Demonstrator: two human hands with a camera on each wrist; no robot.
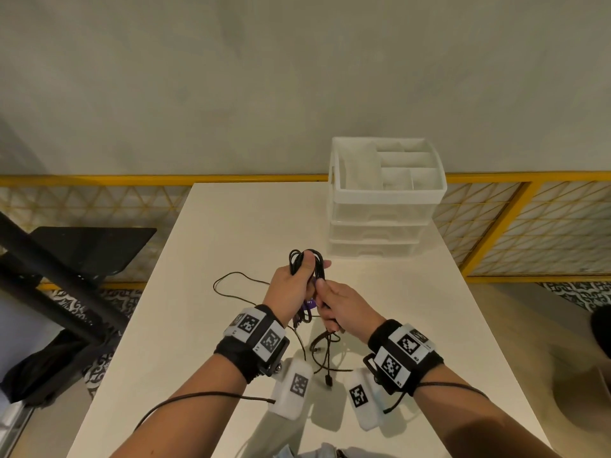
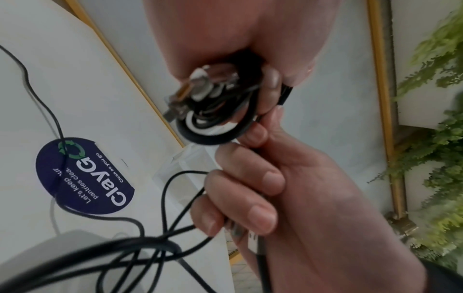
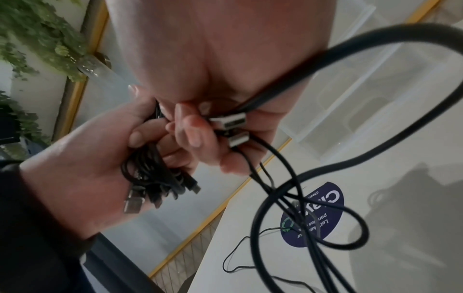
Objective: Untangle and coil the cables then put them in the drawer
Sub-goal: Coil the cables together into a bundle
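Observation:
My left hand [image 1: 292, 284] grips a coiled bundle of black cables [image 1: 305, 261] above the middle of the white table [image 1: 231, 226]; plug ends stick out below the fist [image 3: 155, 178]. My right hand [image 1: 332, 304], right beside it, pinches black cable strands with two silver USB plugs [image 3: 229, 123] at its fingers. From both hands loose black cables [image 1: 325, 353] hang in tangled loops onto the table. A thin black cable [image 1: 231, 282] lies curved on the table to the left. The white plastic drawer unit [image 1: 380, 209] stands at the back right, its drawers closed.
A purple oval sticker [image 2: 82, 176] lies on the tabletop under the hands. The drawer unit's open top tray [image 1: 390, 166] has several compartments. A yellow-framed railing [image 1: 99, 180] runs behind the table and a black stand [image 1: 66, 259] is to the left.

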